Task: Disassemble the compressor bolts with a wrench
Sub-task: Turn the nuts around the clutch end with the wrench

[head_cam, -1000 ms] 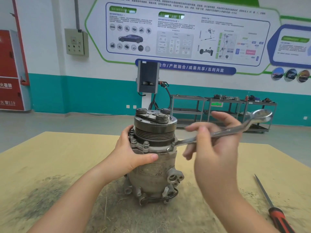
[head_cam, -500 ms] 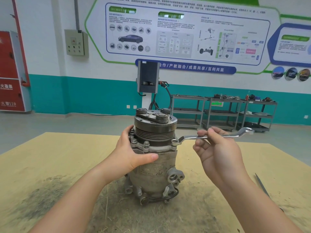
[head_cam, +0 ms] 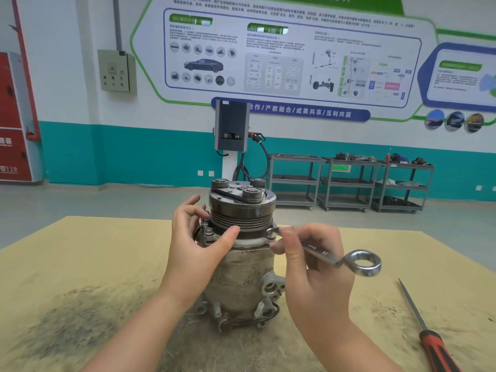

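Fingers (head_cam: 288,237) pinch wrench (head_cam: 335,257) over stained tan tabletop (head_cam: 80,264).

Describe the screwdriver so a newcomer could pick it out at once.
Start at the compressor standing upright on the tan board tabletop. Look to its right, past the right hand holding the wrench, to the table's near right corner. The screwdriver lies flat there untouched, with a red-and-black handle and a thin dark shaft.
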`<state>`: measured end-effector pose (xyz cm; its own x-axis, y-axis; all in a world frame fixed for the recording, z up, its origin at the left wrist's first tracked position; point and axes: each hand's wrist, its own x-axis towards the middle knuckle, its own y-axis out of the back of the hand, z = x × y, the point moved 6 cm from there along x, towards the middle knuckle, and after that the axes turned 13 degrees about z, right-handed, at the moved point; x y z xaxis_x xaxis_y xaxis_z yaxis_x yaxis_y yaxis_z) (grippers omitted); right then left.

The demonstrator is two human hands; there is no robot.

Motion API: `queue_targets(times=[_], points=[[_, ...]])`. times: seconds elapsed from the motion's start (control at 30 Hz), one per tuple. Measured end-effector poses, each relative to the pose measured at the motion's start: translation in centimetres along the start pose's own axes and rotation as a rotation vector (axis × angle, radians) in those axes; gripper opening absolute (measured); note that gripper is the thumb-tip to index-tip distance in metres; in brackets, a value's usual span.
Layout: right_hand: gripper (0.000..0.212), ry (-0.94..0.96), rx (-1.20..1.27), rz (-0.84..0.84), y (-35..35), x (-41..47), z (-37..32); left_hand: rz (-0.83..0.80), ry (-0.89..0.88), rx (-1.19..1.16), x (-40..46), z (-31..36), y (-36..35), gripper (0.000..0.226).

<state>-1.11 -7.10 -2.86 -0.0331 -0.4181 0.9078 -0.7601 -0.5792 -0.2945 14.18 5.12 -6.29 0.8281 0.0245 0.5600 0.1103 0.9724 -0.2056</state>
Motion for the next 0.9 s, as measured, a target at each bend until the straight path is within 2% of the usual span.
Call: queue_targets(times=[0.07, 0.13, 0.2, 0.3, 0.43, 0.57, 0.7, 0.83, 0.9], points=[[0.003, -0.011, -0.042, -0.016, -0.2, -0.1, -0.3, 0.039, -0.084, -0.004, -0.3, 0.5, 0.2, 0.028], [0.009, -0.01, -0.099, -0.069, -0.7, -0.1, -0.6, 0.05, -0.142, 0.001, -0.6, 0.7, 0.2, 0.023], [0.016, -0.006, -0.127, -0.134, -1.2, -0.2, -1.0, 0.046, -0.154, -0.01, -0.7, 0.7, 0.1, 0.023], [0.007, -0.101, -0.063, -0.184, -1.8, -0.3, -1.3, 0.044, -0.101, -0.047, -0.5, 0.5, 0.0, 0.022], [0.004, -0.215, 0.009, -0.023, -0.6, 1.3, -0.7, 0.022, 0.054, -0.063, -0.5, -0.3, -0.2, 0.048], [0.009, -0.521, 0.027, 0.093, 0.9, 2.8, 1.9, 0.018, 0.19, 0.02, 0.7, -1.4, 0.1, 0.059], [0.009, -0.808, 0.166, 0.169, 1.5, 3.2, 4.3, 0.014, 0.168, 0.103, 1.8, -1.5, 0.2, 0.03], [0.011, -0.949, 0.29, 0.25, 2.0, 3.2, 5.6, 0.114, 0.151, 0.098, 3.0, -1.6, 1.4, 0.024], [0.012, -0.999, 0.328, 0.272, 2.1, 2.9, 6.1, 0.139, 0.197, 0.047, 3.5, -2.0, 2.0, 0.015]])
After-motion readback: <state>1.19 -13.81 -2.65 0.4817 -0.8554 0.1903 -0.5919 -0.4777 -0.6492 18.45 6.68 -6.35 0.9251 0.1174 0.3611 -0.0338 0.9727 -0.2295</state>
